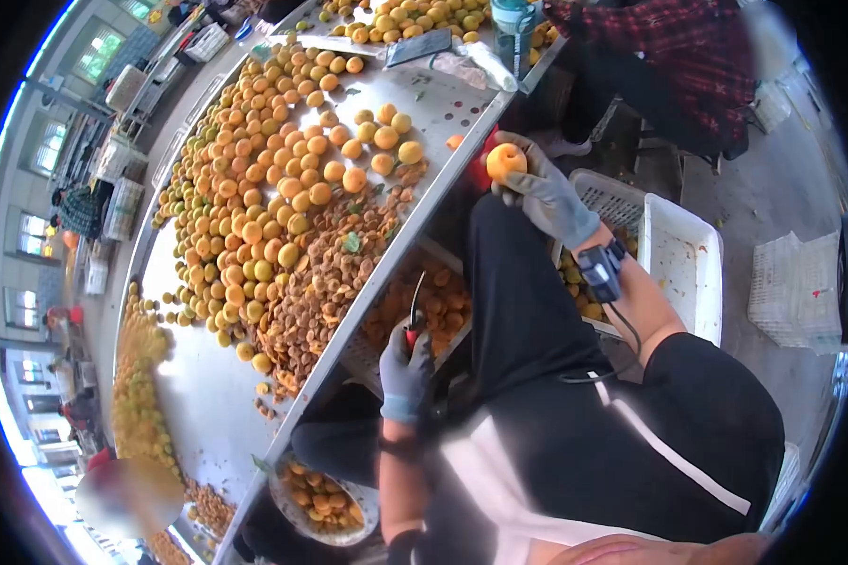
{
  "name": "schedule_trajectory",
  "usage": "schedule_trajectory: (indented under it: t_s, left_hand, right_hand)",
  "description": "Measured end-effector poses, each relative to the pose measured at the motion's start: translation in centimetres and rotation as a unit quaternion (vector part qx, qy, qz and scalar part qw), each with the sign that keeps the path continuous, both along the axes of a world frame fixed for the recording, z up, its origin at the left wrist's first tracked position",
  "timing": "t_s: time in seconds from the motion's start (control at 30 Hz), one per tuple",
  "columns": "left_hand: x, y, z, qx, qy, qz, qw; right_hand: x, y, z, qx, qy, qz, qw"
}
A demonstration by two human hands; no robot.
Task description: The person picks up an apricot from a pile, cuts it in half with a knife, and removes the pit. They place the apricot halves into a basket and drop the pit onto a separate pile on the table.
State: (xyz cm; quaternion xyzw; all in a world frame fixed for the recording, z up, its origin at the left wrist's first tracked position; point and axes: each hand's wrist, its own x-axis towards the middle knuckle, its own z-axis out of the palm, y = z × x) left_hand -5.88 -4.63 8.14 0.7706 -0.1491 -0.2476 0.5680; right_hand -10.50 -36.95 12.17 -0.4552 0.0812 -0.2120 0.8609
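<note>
My right hand [548, 193], in a grey glove, is raised past the table edge and holds a whole orange-yellow apricot [506, 163] in its fingertips. In my left hand [406, 375], also gloved, is a knife [412, 331] with a red handle; its thin curved blade points up. The knife is apart from the apricot. Beneath the knife, a crate of orange apricot pieces [446, 306] is partly hidden by the table edge and my leg. Close by on the metal table [212, 381] lie a heap of brown pits [330, 282] and many whole apricots [254, 151].
A bowl [367, 527] of apricot pieces stands at lower left. A white crate [711, 282] is beside my right leg, another [791, 292] farther right. A phone [419, 47] and a bottle [513, 38] lie toward the table's far end, near a person in a plaid sleeve [650, 28].
</note>
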Motion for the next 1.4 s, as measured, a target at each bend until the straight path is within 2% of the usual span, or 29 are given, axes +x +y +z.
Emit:
schedule_trajectory:
  t_s: [0.07, 0.1, 0.13, 0.2, 0.23, 0.27, 0.33, 0.5, 0.57, 0.67, 1.0, 1.17, 1.3, 1.4]
  left_hand:
    - [-0.2, -1.1, 2.9, 0.020, -0.060, 0.015, 0.998]
    - [-0.4, -1.2, 3.3, 0.035, -0.104, 0.024, 0.994]
    - [-0.6, -1.1, 4.3, 0.045, -0.099, 0.040, 0.993]
    - [-0.8, -1.0, 5.8, 0.089, -0.194, 0.017, 0.977]
    - [-1.2, -0.6, 5.8, 0.073, -0.216, 0.020, 0.973]
    - [-1.8, -0.2, 6.1, 0.084, -0.209, 0.034, 0.974]
    - [-2.8, 0.5, 6.8, 0.091, -0.176, 0.008, 0.980]
    - [-4.8, 2.5, 6.2, 0.133, -0.206, -0.001, 0.969]
    - [-5.4, 3.3, 5.8, 0.147, -0.206, -0.010, 0.967]
    - [-6.0, 3.6, 5.9, 0.111, -0.201, -0.002, 0.973]
    - [-6.7, 4.6, 5.6, 0.182, -0.221, 0.022, 0.958]
    - [-7.0, 4.9, 4.2, 0.216, -0.227, -0.003, 0.949]
    - [-6.5, 4.7, 3.7, 0.203, -0.213, 0.011, 0.956]
    - [-5.5, 4.6, 2.9, 0.169, -0.227, 0.027, 0.959]
  right_hand:
    - [-0.9, 4.1, 1.0, 0.186, -0.043, 0.199, 0.961]
    - [-1.0, 5.4, 1.2, 0.174, -0.050, 0.235, 0.955]
    - [-1.2, 6.6, 1.1, 0.184, -0.044, 0.250, 0.950]
    - [-1.2, 8.6, 0.8, 0.077, 0.012, 0.251, 0.965]
    - [-1.1, 9.7, 0.5, 0.076, 0.003, 0.260, 0.963]
    - [-1.0, 10.6, -0.1, 0.085, 0.009, 0.275, 0.958]
    - [-1.0, 12.0, -1.2, -0.007, -0.016, 0.271, 0.962]
    - [-1.2, 14.0, -0.3, 0.070, 0.027, 0.346, 0.935]
    - [-1.1, 14.5, -0.3, 0.073, 0.002, 0.385, 0.920]
    - [-1.2, 14.8, -0.3, 0.081, 0.015, 0.423, 0.902]
    - [-1.3, 16.5, 0.6, 0.076, 0.055, 0.398, 0.912]
    - [-1.4, 16.9, 1.0, 0.085, 0.065, 0.389, 0.915]
    - [-1.1, 17.6, 1.8, 0.053, 0.072, 0.383, 0.919]
    - [-0.7, 18.1, 1.6, 0.082, 0.067, 0.381, 0.919]
